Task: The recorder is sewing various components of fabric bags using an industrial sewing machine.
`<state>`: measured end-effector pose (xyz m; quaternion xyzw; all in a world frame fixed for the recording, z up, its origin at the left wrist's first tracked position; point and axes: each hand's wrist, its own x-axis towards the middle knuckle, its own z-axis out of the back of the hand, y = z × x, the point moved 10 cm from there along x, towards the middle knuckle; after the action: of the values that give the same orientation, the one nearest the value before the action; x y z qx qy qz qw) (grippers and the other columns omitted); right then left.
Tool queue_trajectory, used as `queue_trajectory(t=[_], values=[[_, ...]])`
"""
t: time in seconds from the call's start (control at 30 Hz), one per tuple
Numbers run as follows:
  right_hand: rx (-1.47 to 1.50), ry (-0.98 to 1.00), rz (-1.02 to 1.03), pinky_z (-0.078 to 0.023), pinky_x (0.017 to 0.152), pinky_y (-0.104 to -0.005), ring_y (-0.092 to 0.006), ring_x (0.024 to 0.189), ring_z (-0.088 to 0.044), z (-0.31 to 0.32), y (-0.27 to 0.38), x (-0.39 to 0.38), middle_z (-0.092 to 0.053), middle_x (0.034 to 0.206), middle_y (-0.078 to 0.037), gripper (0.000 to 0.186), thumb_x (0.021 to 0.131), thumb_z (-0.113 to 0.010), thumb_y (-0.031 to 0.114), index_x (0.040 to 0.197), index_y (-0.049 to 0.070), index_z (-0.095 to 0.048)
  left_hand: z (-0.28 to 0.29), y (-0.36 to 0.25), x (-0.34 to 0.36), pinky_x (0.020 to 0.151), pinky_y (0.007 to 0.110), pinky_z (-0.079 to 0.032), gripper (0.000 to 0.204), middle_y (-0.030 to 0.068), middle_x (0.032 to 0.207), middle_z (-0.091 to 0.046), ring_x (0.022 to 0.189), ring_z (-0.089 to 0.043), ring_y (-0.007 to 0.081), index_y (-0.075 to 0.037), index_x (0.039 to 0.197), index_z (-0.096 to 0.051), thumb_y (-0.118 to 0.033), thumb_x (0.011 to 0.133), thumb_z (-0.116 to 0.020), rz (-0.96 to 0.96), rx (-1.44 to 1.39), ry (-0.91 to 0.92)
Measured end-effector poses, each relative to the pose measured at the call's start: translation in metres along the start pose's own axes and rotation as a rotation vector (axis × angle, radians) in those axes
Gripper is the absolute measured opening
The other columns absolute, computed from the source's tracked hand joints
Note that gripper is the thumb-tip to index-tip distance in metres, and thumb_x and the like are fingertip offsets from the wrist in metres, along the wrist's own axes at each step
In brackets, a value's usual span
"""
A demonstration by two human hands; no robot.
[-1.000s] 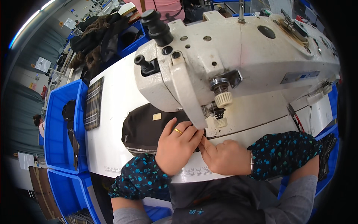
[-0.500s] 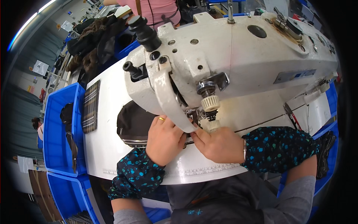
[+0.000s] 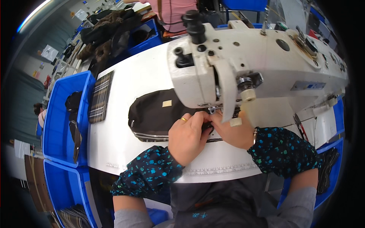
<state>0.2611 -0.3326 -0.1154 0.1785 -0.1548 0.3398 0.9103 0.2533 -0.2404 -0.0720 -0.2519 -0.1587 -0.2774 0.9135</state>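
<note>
A dark brown fabric pouch (image 3: 152, 114) lies on the white sewing table, with a zipper (image 3: 150, 136) along its near edge and a small pale label on top. Its right end runs under the head of the white sewing machine (image 3: 266, 57). Close below the presser foot (image 3: 215, 109), my left hand (image 3: 189, 137) has its fingers closed on the pouch's edge. My right hand (image 3: 235, 131) meets it there, fingers pinched on the same edge. The fingertips almost touch, and the bit of fabric between them is mostly hidden. Patterned sleeve covers are on both forearms.
Folded plaid fabric (image 3: 100, 97) rests at the table's left edge beside a blue bin (image 3: 49, 133) with dark pieces. Another blue bin (image 3: 51, 190) stands nearer. Red-handled snips (image 3: 301, 127) lie right of the machine. A person in pink (image 3: 175, 15) is beyond the table.
My view has shifted, so the machine appears farther right and more of the pouch shows, including its label. Both hands remain at the fabric edge by the presser foot.
</note>
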Motion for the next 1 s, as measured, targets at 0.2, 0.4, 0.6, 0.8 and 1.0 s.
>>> queue_trajectory(t=[0.2,0.4,0.6,0.8,1.0], values=[[0.089,-0.008,-0.005,-0.053,0.067,-0.0395,-0.0286,0.08,-0.069,0.007,-0.003,0.004,-0.068,0.089,-0.007,0.01,0.087,-0.064,0.006,0.096,0.009,-0.067,0.008,0.021,-0.005,0.086,0.039,-0.042,0.044,0.0018,0.088,-0.069,0.093,-0.063,0.0257,-0.009,0.114,-0.052,-0.003,0.076,-0.076,0.146,-0.083,0.123],[0.123,-0.009,-0.032,-0.054,0.067,-0.0368,-0.0288,0.079,-0.068,0.006,-0.008,0.001,-0.066,0.087,-0.009,0.012,0.086,-0.066,0.007,0.098,0.008,-0.067,0.073,0.104,-0.05,0.107,0.054,-0.03,0.047,-0.0011,0.094,-0.073,0.103,-0.064,0.0237,-0.012,0.117,-0.053,-0.005,0.079,-0.079,0.286,0.132,0.308],[0.135,0.065,-0.07,-0.054,0.067,-0.0356,-0.0275,0.08,-0.069,0.001,-0.011,0.001,-0.067,0.087,-0.009,0.012,0.086,-0.066,0.007,0.098,0.008,-0.068,0.113,0.182,-0.064,0.114,0.06,-0.022,0.037,-0.0037,0.096,-0.075,0.105,-0.065,0.0221,-0.013,0.113,-0.058,-0.006,0.083,-0.08,0.488,0.219,0.362],[0.083,0.094,-0.085,-0.054,0.067,-0.0351,-0.026,0.081,-0.069,-0.012,-0.019,-0.008,-0.066,0.086,-0.008,0.01,0.089,-0.065,0.008,0.099,0.009,-0.067,0.099,0.111,-0.036,0.114,0.059,-0.029,0.046,0.0018,0.108,-0.072,0.11,-0.063,0.0254,-0.013,0.119,-0.065,-0.012,0.077,-0.085,0.272,0.319,0.402],[-0.097,-0.167,0.082,-0.044,0.046,-0.0403,-0.0264,0.053,-0.061,-0.014,-0.015,-0.011,-0.057,0.06,-0.005,0.005,0.086,-0.064,0.014,0.09,0.013,-0.066,0.011,-0.001,-0.008,0.1,0.05,-0.043,0.052,0.0058,0.101,-0.061,0.102,-0.062,0.0274,-0.009,0.123,-0.059,-0.029,0.08,-0.078,-0.141,0.234,0.329]])
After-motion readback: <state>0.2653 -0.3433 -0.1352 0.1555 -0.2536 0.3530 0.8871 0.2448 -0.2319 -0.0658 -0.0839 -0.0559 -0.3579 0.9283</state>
